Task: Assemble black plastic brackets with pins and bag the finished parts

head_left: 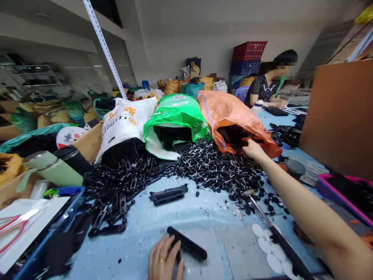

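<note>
My left hand (166,258), with a ring on one finger, is at the bottom centre, its fingers curled round a black part whose end lies beside a black bar (187,243) on the blue table (128,249). Stretched far forward, my right hand (252,148) is at the mouth of the orange sack (227,107); what its fingers hold, if anything, is too small to tell. Below that sack spreads a heap of black knobs with metal pins (215,165). A black assembled piece (169,194) lies between the heap and my left hand.
A green sack (180,107) and a white sack (125,116) stand left of the orange one, above black arm parts (116,194). Scissors (17,227) and bottles (52,167) are left; a long tool (279,237), white discs (274,260) and a seated person (266,83) are right.
</note>
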### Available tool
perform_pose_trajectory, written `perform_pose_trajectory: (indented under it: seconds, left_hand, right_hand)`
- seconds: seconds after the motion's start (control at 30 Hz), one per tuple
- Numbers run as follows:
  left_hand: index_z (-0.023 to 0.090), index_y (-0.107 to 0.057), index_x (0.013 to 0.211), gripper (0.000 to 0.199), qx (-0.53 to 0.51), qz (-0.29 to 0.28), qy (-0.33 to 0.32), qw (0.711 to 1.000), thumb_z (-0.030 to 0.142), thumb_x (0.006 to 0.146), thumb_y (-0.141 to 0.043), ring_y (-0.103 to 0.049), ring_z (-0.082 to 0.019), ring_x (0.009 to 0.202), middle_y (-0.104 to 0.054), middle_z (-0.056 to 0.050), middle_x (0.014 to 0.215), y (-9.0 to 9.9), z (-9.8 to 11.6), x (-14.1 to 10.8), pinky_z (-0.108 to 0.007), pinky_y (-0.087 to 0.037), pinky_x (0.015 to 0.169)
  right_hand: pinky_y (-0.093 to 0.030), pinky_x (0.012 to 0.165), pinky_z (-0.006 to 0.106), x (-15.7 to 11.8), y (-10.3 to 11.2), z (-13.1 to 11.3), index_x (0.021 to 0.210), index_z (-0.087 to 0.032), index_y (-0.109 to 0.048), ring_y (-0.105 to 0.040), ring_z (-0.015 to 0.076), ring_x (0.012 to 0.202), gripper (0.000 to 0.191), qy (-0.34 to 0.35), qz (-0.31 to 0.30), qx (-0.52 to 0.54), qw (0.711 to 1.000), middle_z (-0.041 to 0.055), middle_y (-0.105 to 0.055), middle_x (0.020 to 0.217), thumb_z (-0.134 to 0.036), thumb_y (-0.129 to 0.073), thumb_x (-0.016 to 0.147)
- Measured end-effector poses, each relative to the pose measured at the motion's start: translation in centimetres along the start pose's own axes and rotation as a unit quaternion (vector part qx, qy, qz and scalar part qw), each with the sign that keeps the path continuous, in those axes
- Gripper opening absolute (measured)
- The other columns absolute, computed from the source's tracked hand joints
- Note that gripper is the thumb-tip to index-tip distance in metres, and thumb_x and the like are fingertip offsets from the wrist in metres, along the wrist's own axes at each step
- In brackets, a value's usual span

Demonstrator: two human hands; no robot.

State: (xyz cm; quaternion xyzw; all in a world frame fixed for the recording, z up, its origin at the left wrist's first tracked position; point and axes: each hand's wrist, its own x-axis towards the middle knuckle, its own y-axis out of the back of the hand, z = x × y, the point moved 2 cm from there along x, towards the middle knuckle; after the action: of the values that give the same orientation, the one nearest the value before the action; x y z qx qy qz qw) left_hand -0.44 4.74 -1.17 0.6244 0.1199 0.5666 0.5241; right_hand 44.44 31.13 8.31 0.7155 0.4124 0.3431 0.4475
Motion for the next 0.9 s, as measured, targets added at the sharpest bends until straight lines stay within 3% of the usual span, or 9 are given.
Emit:
perform_pose_trajectory:
  seconds: [0.07, 0.13, 0.23, 0.3, 0.4, 0.47, 0.6, 0.8, 0.9]
  left_hand:
    - [0.023, -0.047, 0.124, 0.042, -0.006, -0.069, -0.050, 0.996, 0.020, 0.082, -0.049, -0.046, -0.028, 0.117, -0.056, -0.009, 0.121, 0.8, 0.3, 1.8, -0.047, -0.033, 0.098]
    - [0.025, -0.044, 0.125, 0.041, -0.035, -0.187, -0.130, 0.973, 0.022, 0.084, -0.048, -0.046, -0.026, 0.115, -0.056, -0.006, 0.120, 1.1, 0.9, 3.4, -0.047, -0.031, 0.100]
    - [0.024, -0.050, 0.116, 0.029, -0.049, -0.288, -0.160, 0.943, 0.022, 0.087, -0.046, -0.056, -0.021, 0.090, -0.062, -0.004, 0.095, 1.0, 1.5, 4.8, -0.039, -0.040, 0.086]
    - [0.020, -0.051, 0.114, 0.026, -0.027, -0.300, -0.142, 0.943, 0.021, 0.089, -0.043, -0.056, -0.021, 0.084, -0.061, -0.006, 0.089, 0.9, 1.9, 4.9, -0.036, -0.042, 0.077]
    - [0.016, -0.052, 0.110, 0.024, -0.003, -0.299, -0.105, 0.948, 0.022, 0.090, -0.041, -0.054, -0.024, 0.086, -0.059, -0.008, 0.088, 0.6, 2.4, 4.0, -0.036, -0.041, 0.074]
    - [0.017, -0.053, 0.107, 0.022, -0.012, -0.308, -0.084, 0.947, 0.026, 0.089, -0.044, -0.054, -0.025, 0.087, -0.059, -0.008, 0.088, 0.4, 2.8, 3.4, -0.036, -0.041, 0.075]
    - [0.020, -0.050, 0.114, 0.027, -0.068, -0.315, -0.058, 0.945, 0.028, 0.088, -0.045, -0.052, -0.023, 0.095, -0.057, -0.007, 0.098, 0.2, 3.2, 3.0, -0.034, -0.041, 0.079]
    - [0.020, -0.047, 0.117, 0.030, -0.119, -0.351, -0.035, 0.928, 0.024, 0.088, -0.039, -0.049, -0.021, 0.103, -0.055, -0.008, 0.109, 0.2, 3.1, 3.5, -0.033, -0.038, 0.088]
    - [0.020, -0.048, 0.116, 0.034, -0.124, -0.354, -0.025, 0.927, 0.037, 0.087, -0.042, -0.047, -0.023, 0.106, -0.054, -0.008, 0.110, 0.3, 3.5, 3.6, -0.036, -0.037, 0.089]
  right_hand:
    - [-0.047, 0.069, 0.031, -3.9, 1.9, 0.5, 0.134, -0.018, -0.036, -0.060, 0.0179, 0.072, 0.056, 0.034, -0.028, 0.061, 0.997, 0.0096, -0.064, 0.096, -0.021, -0.046, 0.079]
    - [-0.049, 0.066, 0.032, -9.0, 3.3, 0.5, 0.142, -0.017, -0.019, -0.060, 0.0178, 0.071, 0.066, 0.097, -0.074, 0.134, 0.983, 0.0102, -0.062, 0.101, -0.026, -0.044, 0.081]
    - [-0.048, 0.080, 0.035, -18.3, 3.8, -0.1, 0.144, -0.022, 0.000, -0.058, 0.0215, 0.096, 0.078, 0.217, -0.160, 0.160, 0.950, 0.0123, -0.048, 0.127, -0.036, -0.047, 0.083]
    - [-0.043, 0.090, 0.036, -24.5, 3.0, -0.5, 0.144, -0.027, -0.010, -0.050, 0.0229, 0.111, 0.069, 0.287, -0.245, 0.122, 0.918, 0.0093, -0.040, 0.136, -0.037, -0.046, 0.085]
    - [-0.040, 0.091, 0.036, -31.4, 0.6, -0.9, 0.136, -0.030, -0.033, -0.051, 0.0228, 0.110, 0.051, 0.358, -0.328, 0.045, 0.873, 0.0073, -0.051, 0.126, -0.033, -0.045, 0.087]
    - [-0.040, 0.087, 0.037, -33.5, -1.1, -1.1, 0.128, -0.026, -0.044, -0.052, 0.0244, 0.105, 0.044, 0.370, -0.298, -0.018, 0.880, 0.0096, -0.056, 0.116, -0.034, -0.048, 0.086]
    - [-0.040, 0.078, 0.035, -33.8, -3.3, -1.8, 0.107, -0.019, -0.055, -0.055, 0.0245, 0.092, 0.029, 0.352, -0.205, -0.122, 0.905, 0.0109, -0.059, 0.099, -0.038, -0.043, 0.089]
    - [-0.036, 0.063, 0.026, -34.9, -3.3, -3.3, 0.099, -0.021, -0.054, -0.059, 0.0183, 0.076, 0.034, 0.456, -0.250, -0.097, 0.849, 0.0049, -0.062, 0.085, -0.048, -0.034, 0.091]
    - [-0.032, 0.056, 0.025, -36.0, -3.9, -4.3, 0.092, -0.021, -0.055, -0.059, 0.0174, 0.068, 0.038, 0.455, -0.256, -0.118, 0.845, 0.0042, -0.062, 0.079, -0.052, -0.034, 0.090]
